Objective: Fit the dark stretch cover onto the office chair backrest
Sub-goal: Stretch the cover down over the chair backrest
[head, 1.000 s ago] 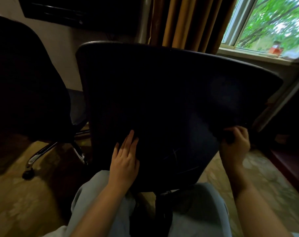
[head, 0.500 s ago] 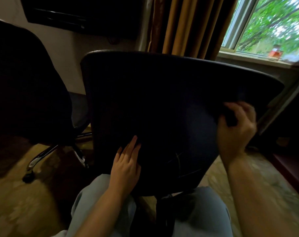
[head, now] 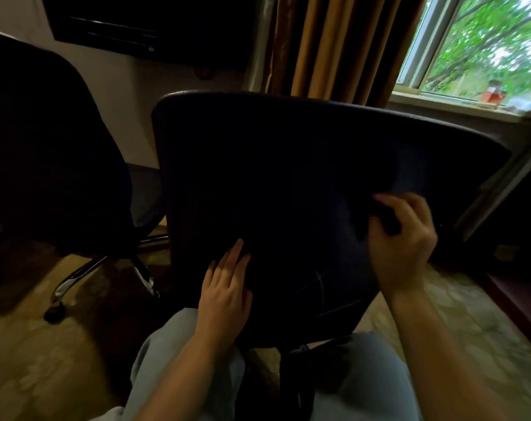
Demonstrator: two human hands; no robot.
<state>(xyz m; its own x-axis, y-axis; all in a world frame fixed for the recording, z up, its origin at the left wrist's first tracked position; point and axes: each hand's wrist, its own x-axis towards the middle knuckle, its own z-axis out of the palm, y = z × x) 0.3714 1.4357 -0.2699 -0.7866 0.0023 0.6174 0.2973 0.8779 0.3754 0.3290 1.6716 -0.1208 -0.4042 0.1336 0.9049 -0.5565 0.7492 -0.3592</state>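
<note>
Stretch cover (head: pixel 288 177) centre frame, over backrest (head: pixel 312 311) top and most of back; lower part seemingly uncovered. Left hand (head: pixel 224 296) flat, fingers straight on fabric; right hand (head: pixel 403 244) pinches bunched edge.

Left grip (head: pixel 224 296): palm down, fingers (head: pixel 235 256) straight and together, laid flat, pointing up-frame. Right grip (head: pixel 403 247): higher, well apart from left, fingers curled, pinching a fold of cover (head: pixel 288 177). Both forearms bare, reaching in from bottom edge.
</note>
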